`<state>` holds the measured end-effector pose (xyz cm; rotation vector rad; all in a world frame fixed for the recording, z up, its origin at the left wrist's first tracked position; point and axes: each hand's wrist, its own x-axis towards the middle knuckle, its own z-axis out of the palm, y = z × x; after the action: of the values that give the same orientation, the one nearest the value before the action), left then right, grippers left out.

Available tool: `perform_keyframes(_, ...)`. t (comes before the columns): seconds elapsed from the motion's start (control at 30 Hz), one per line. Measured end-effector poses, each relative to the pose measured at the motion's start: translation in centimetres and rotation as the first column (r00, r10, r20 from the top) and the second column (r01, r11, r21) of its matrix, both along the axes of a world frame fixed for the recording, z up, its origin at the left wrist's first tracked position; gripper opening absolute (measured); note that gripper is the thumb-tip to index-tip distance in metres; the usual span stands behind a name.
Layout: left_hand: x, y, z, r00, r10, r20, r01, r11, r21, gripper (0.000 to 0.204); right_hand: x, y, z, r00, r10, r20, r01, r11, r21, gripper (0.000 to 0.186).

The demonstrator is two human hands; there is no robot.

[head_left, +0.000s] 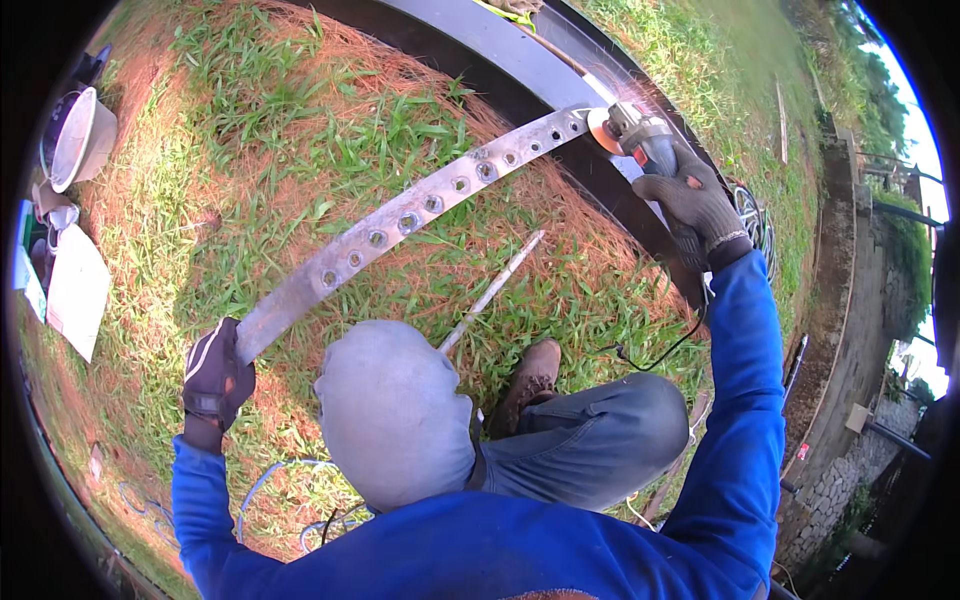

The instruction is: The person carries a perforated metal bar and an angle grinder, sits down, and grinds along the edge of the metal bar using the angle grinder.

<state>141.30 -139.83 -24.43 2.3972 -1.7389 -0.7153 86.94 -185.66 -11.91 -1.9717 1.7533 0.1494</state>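
A long flat metal bar (405,217) with a row of round holes runs slantwise across the middle. Its near left end sits in my gloved left hand (217,376), fingers closed round it. The far right end rests on a dark steel beam (480,50). My right hand (690,205), in a dark knitted glove with orange patches showing, is wrapped round an angle grinder (645,135). The grinder's orange disc (604,131) meets the bar's far end, and faint sparks show just beyond it.
A thin pale rod (492,292) lies on the grass by my knee. At left stand a white bucket (84,140) and a pale board (77,290). Coiled cables (752,220) lie right of the beam, and a black cord (660,358) trails below the grinder. A stone wall (835,490) borders the right.
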Motion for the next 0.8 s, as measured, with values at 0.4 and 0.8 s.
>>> perform_keyframes(0.4,-0.3,0.4,-0.5,1.000,0.021,-0.013,-0.021,1.000,-0.015,0.026,1.4,2.7,1.4,0.999,0.025,0.020,-0.025,1.000,0.001,0.071)
perform_keyframes(0.8,-0.6,0.4,-0.1,1.000,0.005,-0.012,-0.005,1.000,-0.015,0.027,1.8,3.0,1.7,0.999,-0.026,-0.023,0.027,0.999,0.036,0.077)
